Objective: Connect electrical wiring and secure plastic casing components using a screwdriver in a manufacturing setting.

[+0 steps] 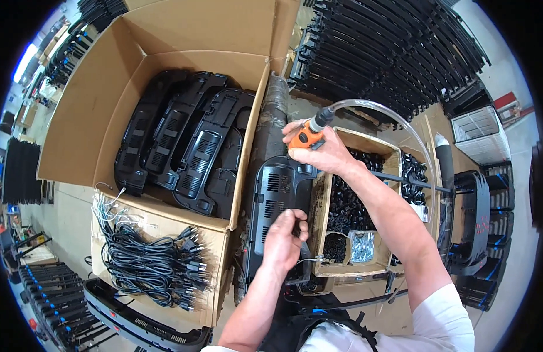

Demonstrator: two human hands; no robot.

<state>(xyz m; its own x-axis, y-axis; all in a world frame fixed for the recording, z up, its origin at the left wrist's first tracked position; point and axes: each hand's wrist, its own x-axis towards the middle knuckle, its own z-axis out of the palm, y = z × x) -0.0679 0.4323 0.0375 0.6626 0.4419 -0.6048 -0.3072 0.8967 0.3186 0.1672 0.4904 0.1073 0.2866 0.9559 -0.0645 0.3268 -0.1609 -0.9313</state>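
Observation:
My right hand (333,154) is wrapped around an orange air screwdriver (305,139), whose clear hose (395,111) arches away to the right. The tool is above the far end of a black plastic cover (272,185) with rows of vent slots; whether its tip touches the cover is hidden. Lower down on the same cover rests my left hand (283,237). Its thumb and fingers are curled together, and what they pinch, if anything, cannot be made out. The cover lies lengthwise on a narrow, worn grey support (272,105).
At left stands an open cardboard box (72,123) with several black covers (198,161). Bundled black power cables (148,264) lie in front of it. A wooden compartment bin (319,226) of small black parts is at right, with black racks (389,53) behind.

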